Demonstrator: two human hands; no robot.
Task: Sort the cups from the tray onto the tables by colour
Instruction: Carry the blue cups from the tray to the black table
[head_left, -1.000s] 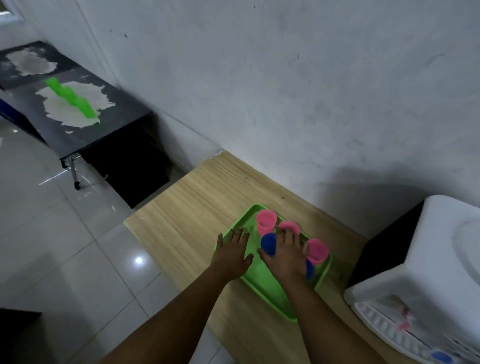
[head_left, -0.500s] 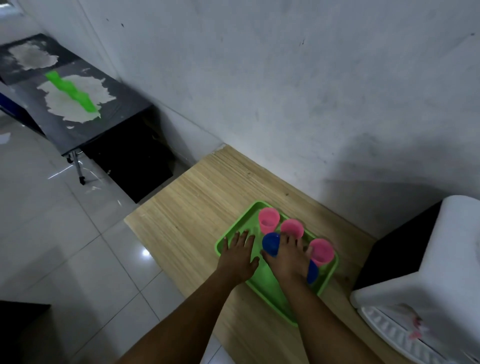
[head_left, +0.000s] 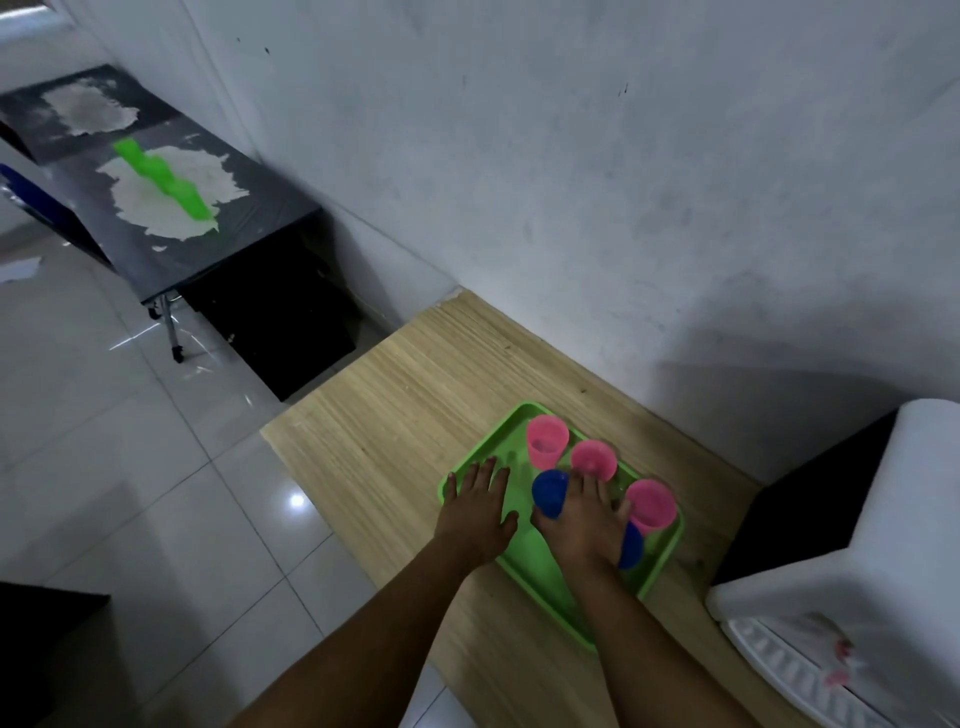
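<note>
On a green tray (head_left: 467, 467), the right hand (head_left: 584, 519) rests spread among pink and blue cups, its grip unclear; the left hand (head_left: 480, 506) lies flat, holding nothing.

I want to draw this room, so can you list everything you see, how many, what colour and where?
Pink plastic cups: three, pink, upright along the far side of the tray.
Blue plastic cups: two, blue, on the tray; one beside the right thumb, one partly hidden under the right hand.
Green plastic tray: one, green, on the wooden table.
Light wooden table: one, tan, against the wall.
Green plastic cups: a blurred row, count unclear, on the dark table.
Dark table on wheels: one, black with pale patches, far left.
White plastic appliance: one, white, right edge.
Left hand: open, flat on the tray.
Right hand: open, fingers spread among the cups.
</note>
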